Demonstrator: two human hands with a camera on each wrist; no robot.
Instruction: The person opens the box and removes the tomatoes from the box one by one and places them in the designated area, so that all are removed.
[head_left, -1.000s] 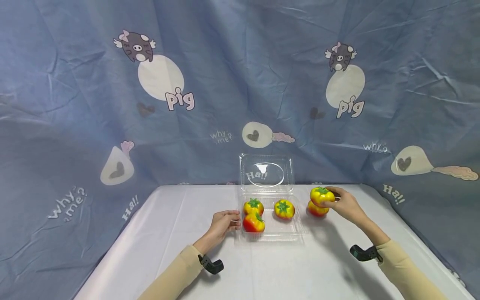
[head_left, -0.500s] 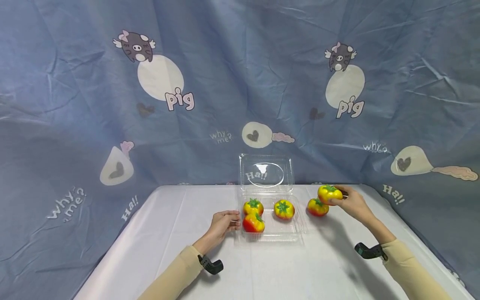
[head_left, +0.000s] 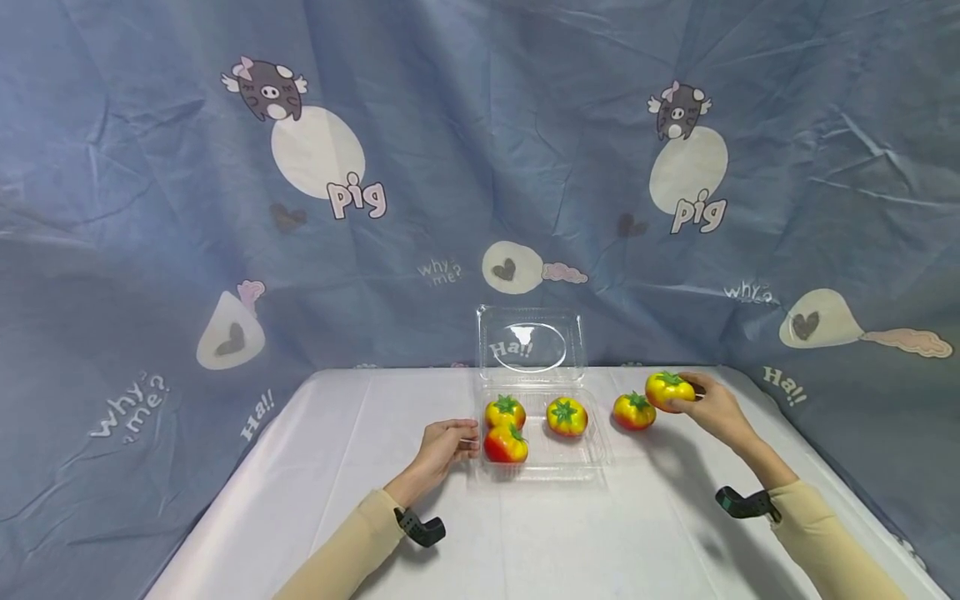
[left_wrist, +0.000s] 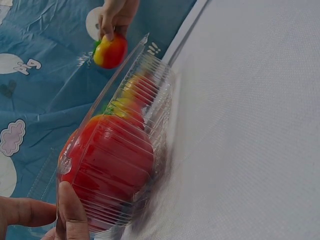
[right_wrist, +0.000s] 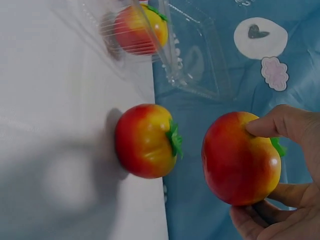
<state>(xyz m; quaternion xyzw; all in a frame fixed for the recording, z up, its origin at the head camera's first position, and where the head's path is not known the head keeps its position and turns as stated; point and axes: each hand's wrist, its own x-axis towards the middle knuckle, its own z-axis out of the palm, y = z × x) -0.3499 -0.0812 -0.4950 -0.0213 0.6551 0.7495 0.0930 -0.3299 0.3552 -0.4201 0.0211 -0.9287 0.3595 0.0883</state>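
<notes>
My right hand holds a red-and-yellow toy tomato with a green calyx, raised above the table. Thumb and fingers grip its sides in the right wrist view, where the held tomato hangs apart from another tomato resting on the table. My left hand pinches the left rim of a clear plastic clamshell box, its lid standing up at the back. Inside the box sit two tomatoes at the left, a front one touching a rear one, and a single tomato at the right.
A white cloth covers the table. Behind it hangs a blue curtain with pig prints, close to the raised clear lid. The loose tomato on the table stands just right of the box.
My right hand has moved to the right with its tomato, away from above the loose tomato, which now shows in full. The left hand stays at the box rim.
</notes>
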